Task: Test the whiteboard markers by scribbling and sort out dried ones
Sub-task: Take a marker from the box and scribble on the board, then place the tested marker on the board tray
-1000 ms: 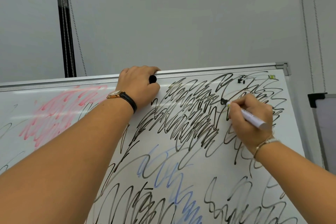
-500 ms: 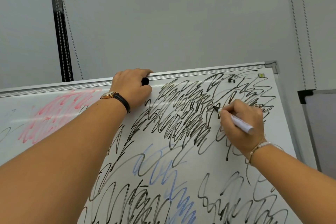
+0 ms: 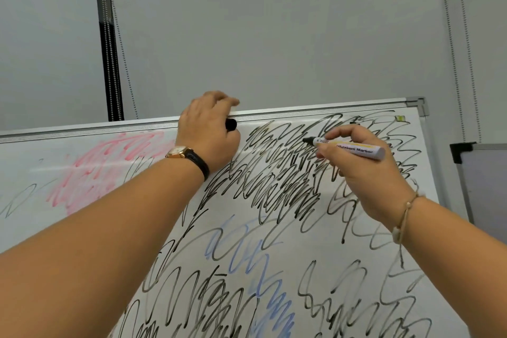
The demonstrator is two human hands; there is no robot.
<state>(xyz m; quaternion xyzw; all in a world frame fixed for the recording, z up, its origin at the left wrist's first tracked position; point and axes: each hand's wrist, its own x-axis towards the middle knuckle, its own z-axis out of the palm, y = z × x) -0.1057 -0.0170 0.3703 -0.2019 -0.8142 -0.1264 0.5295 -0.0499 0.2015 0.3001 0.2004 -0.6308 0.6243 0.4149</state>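
Whiteboard is packed with black scribble near its top edge. Right hand fingers pinch marker, tip at that patch. Left hand hooks the top edge, fingers curled round cap. Suggest scribbling on bare board lower down so fresh ink reads clearly.

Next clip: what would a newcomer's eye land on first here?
Dense black scribbles fill the whiteboard, thickest near its top centre, with a pink smear at left. The right hand holds a white marker, tip at that tangle; the left hand grips the board's top edge with a black cap in it.
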